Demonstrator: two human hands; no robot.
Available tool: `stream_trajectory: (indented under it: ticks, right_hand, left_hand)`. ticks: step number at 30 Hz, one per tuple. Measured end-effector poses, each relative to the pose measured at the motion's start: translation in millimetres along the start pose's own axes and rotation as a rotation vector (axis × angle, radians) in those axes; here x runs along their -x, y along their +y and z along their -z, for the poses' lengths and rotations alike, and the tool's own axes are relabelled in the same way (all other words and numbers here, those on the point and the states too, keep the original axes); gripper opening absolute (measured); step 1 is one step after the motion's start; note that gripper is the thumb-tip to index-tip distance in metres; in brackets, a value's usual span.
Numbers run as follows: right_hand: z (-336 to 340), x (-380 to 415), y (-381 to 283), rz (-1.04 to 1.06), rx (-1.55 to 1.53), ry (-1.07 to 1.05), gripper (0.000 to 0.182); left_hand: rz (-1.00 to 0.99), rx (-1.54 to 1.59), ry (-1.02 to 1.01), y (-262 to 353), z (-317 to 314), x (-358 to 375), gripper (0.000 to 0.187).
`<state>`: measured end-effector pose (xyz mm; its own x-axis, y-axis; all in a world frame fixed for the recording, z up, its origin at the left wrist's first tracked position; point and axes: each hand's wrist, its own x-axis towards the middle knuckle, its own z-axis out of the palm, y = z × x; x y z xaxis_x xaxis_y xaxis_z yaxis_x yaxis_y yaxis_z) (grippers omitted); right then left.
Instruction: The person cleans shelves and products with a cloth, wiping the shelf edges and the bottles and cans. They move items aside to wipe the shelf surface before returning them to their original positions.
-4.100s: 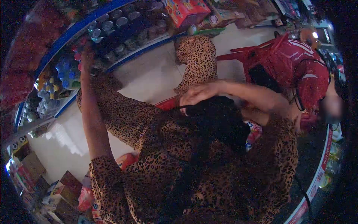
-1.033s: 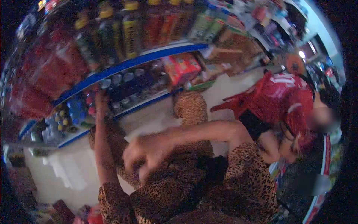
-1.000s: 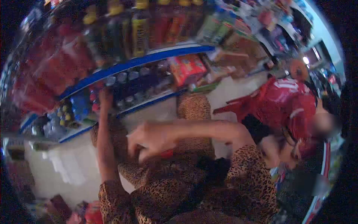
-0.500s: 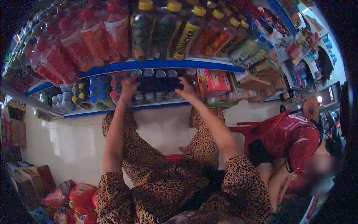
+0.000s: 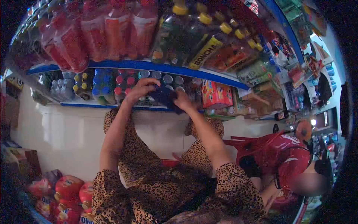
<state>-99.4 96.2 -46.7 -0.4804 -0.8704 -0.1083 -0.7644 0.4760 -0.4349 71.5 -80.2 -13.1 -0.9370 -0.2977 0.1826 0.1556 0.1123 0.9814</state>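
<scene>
Your left hand [image 5: 142, 90]: gripping dark material [image 5: 164, 95], upper centre
Your right hand [image 5: 182, 100]: gripping it
Red bottles [image 5: 118, 35]: upper left

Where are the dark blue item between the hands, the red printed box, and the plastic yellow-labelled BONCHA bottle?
Dark blue item, material unclear [image 5: 165, 96]: head view, middle of its surface.
Red printed box [image 5: 217, 95]: head view, its front face.
Plastic yellow-labelled BONCHA bottle [image 5: 206, 53]: head view, on its label.

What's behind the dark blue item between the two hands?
Silver-topped containers on the lower shelf show past the upper edge of the dark blue item. Whatever its middle covers is hidden.
</scene>
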Motion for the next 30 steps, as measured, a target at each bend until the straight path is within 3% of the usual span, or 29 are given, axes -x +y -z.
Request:
stream_trajectory:
  ticks: [2, 5, 8, 11, 12, 15, 17, 20, 23, 26, 29, 30]
  right_hand:
    - [-18.9, 0.3, 33.5, -0.027, 0.045, -0.025, 0.04]
    - [-19.0, 19.8, 46.6, 0.04, 0.146, 0.155, 0.038]
    - [-10.0, 26.5, 66.0, -0.057, -0.154, 0.084, 0.034]
    - [41.0, 47.6, 32.9, -0.185, -0.436, 0.078, 0.031]
    - [45.3, 52.5, 47.2, -0.064, -0.413, 0.177, 0.03]
    - [81.0, 66.3, 24.5, 0.029, -0.401, 0.451, 0.025]
    - [98.3, 68.1, 24.6, 0.107, -0.232, 0.554, 0.025]
    - [127.5, 71.4, -4.3, 0.237, -0.345, 0.684, 0.024]
    - [147.1, 66.9, -17.2, 0.268, -0.189, 0.752, 0.025]
    - [154.6, 61.2, -28.5, 0.232, -0.293, 0.689, 0.028]
    - [155.0, 47.6, -26.1, 0.312, -0.311, 0.682, 0.03]
    - [153.4, 43.6, -24.3, 0.344, -0.313, 0.677, 0.03]
  left_hand:
    - [-0.001, 0.022, 0.001, -0.6, 4.2, 0.7, 0.022]
    - [-0.008, 0.118, -0.018, 4.0, 8.7, 3.6, 0.025]
    - [-0.088, 0.028, 0.243, 0.9, 3.6, 4.1, 0.035]
    - [-0.13, 0.151, 0.238, -9.5, 8.0, 5.1, 0.04]
    - [-0.086, 0.077, 0.22, -14.7, 8.9, 2.2, 0.039]
    - [-0.034, -0.006, 0.163, -27.7, 6.1, -6.7, 0.037]
    - [-0.104, 0.125, 0.125, -34.2, -1.0, -7.8, 0.036]
    - [-0.153, 0.173, 0.091, -34.4, -8.5, -15.0, 0.035]
    - [-0.014, 0.028, 0.16, -29.8, -9.2, -15.4, 0.037]
    - [-0.244, 0.212, 0.299, -19.7, -14.9, -13.1, 0.027]
    - [-0.169, -0.132, 0.391, -59.4, 3.8, -24.6, 0.025]
    - [-0.128, -0.074, 0.361, -50.3, 4.2, -21.0, 0.023]
